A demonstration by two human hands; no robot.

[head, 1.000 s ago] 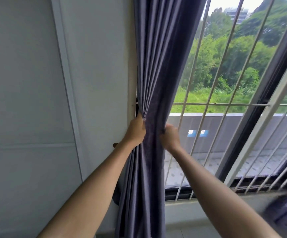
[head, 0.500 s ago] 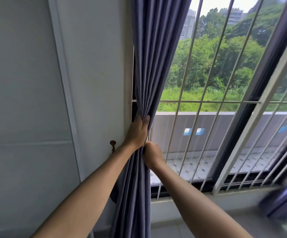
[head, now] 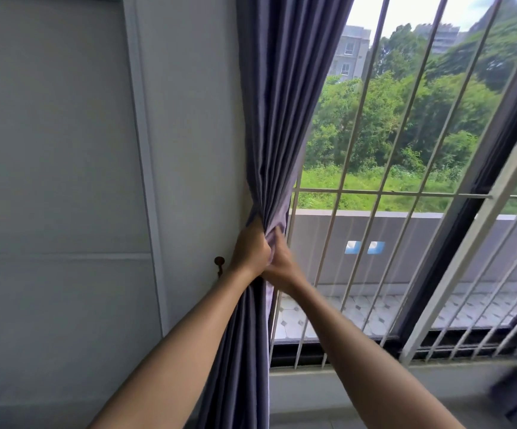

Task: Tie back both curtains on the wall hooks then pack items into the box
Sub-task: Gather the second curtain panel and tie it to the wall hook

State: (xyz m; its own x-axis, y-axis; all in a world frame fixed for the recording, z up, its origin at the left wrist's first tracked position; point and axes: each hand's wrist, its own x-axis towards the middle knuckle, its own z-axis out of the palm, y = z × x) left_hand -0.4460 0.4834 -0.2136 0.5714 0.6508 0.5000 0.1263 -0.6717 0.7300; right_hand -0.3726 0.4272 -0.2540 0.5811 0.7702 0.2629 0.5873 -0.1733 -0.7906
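Curtain [head: 279, 125] looks soft and slippy, so left hand [head: 250, 249] and right hand [head: 282, 264] both squeeze it bunched at hook [head: 219, 262] height

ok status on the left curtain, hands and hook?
Left hand and right hand both grip bunched curtain. Wall hook bare, beside left wrist. Nothing blocking.

No legible text or labels

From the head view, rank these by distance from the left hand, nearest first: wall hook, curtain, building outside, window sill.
1. Curtain: gripped by the left hand.
2. Wall hook: just left of the wrist.
3. Window sill: below, to the right.
4. Building: far outside, upper right.
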